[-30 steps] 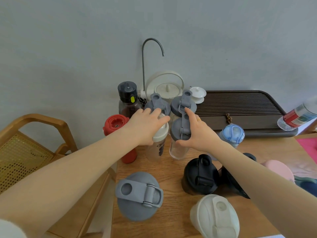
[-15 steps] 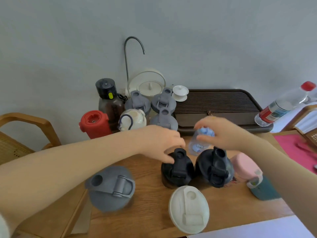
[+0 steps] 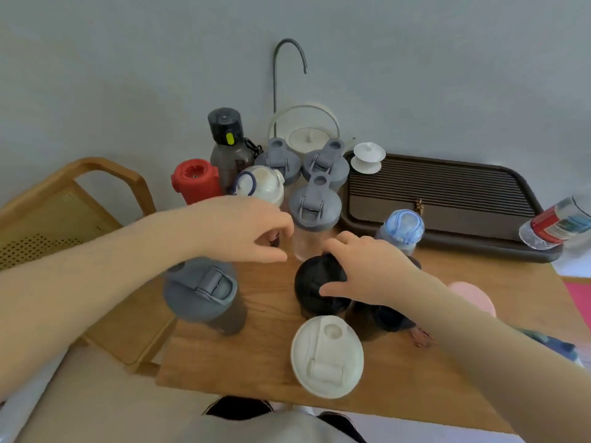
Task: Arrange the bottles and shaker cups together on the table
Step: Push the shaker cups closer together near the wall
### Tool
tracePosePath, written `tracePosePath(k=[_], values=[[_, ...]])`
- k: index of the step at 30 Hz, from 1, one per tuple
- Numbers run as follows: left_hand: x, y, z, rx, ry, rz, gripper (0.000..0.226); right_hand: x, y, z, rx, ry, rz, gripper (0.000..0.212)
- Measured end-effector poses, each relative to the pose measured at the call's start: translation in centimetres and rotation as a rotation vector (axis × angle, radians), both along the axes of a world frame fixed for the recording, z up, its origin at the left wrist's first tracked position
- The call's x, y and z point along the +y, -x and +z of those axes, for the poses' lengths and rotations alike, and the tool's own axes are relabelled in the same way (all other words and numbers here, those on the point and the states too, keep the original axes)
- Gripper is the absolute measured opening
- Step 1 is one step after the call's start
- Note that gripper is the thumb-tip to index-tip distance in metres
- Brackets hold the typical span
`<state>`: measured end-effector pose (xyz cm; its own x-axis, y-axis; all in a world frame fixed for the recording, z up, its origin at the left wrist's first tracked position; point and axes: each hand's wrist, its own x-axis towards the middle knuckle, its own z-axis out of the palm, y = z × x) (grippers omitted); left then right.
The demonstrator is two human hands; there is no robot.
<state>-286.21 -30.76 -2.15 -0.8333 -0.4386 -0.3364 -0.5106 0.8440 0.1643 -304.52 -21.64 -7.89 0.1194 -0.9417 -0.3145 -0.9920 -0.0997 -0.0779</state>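
Several bottles and shaker cups stand on the wooden table (image 3: 265,356). My right hand (image 3: 367,270) grips the lid of a black shaker cup (image 3: 315,282) in the middle. My left hand (image 3: 240,231) hovers just left of it with fingers curved apart and nothing clearly in them. Behind are a clear shaker with a grey lid (image 3: 315,209), a white shaker cup (image 3: 260,187), a red bottle (image 3: 195,180), a dark bottle with a black cap (image 3: 227,139) and two more grey-lidded shakers (image 3: 326,161). A blue-lidded bottle (image 3: 403,228) stands to the right.
Near the front stand a grey-lidded shaker (image 3: 201,289) and a white-lidded cup (image 3: 326,356). A second black shaker (image 3: 383,318) and a pink bottle (image 3: 473,295) sit by my right forearm. A dark tea tray (image 3: 447,187), white kettle (image 3: 303,135), plastic water bottle (image 3: 556,225) and wooden chair (image 3: 64,203) surround them.
My left hand has come off the black shaker and drawn back to the left. My right hand has left the blue-lidded bottle and closed on the black shaker's lid.
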Motion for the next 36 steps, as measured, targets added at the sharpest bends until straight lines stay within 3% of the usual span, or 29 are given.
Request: tracePosePath(k=[2,5,9,18,31,36], values=[[1.0,-3.2,0.1,0.087,-0.017,0.122,0.048,-0.5,-0.9,-1.1,0.072,-0.093,0.029,0.079],[2.9,-7.3,-1.0,0.124,0.039,0.26,0.082,-1.1,-1.5,-2.3,0.051,-0.17,0.003,0.09],[4.0,-9.9,-4.2,0.011,0.172,0.34,0.104,-2.1,-1.9,-2.1,-0.064,-0.154,-0.035,0.07],[-0.1,-9.2,-6.0,0.212,0.302,0.337,0.076,-2.9,-6.1,-2.2,-0.068,-0.067,-0.045,0.062],[-5.9,-12.1,-7.4,0.405,0.135,0.214,0.079,-5.4,-11.0,-3.2,-0.204,0.07,-0.318,0.077],[-6.8,-11.8,-8.0,0.486,0.117,0.136,0.076,-5.3,-11.9,-3.7,-0.209,0.146,-0.407,0.068]])
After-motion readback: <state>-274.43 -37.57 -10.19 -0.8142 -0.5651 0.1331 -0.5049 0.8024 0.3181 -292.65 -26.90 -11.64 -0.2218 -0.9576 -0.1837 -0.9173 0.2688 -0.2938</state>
